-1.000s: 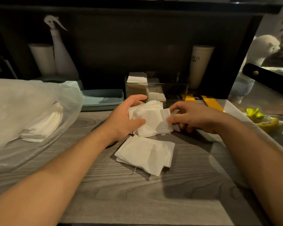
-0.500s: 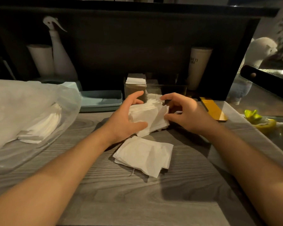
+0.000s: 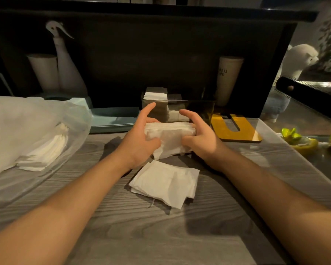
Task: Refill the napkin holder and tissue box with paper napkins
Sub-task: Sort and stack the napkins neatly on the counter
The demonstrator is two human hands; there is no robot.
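**Napkin stack held between both hands, in front of the clear holder**

The plastic bag [image 3: 23,131] with spare napkins lies at far left. The left hand [image 3: 139,142] and right hand [image 3: 201,140] clamp 1 napkin stack [image 3: 170,136] from opposite ends, fingers curled round it. Behind it stands the clear napkin holder [image 3: 191,109], partly filled. A loose napkin pile [image 3: 166,183] lies on the table [image 3: 161,236], just below the hands. A yellow plate [image 3: 235,129] lies to the right.
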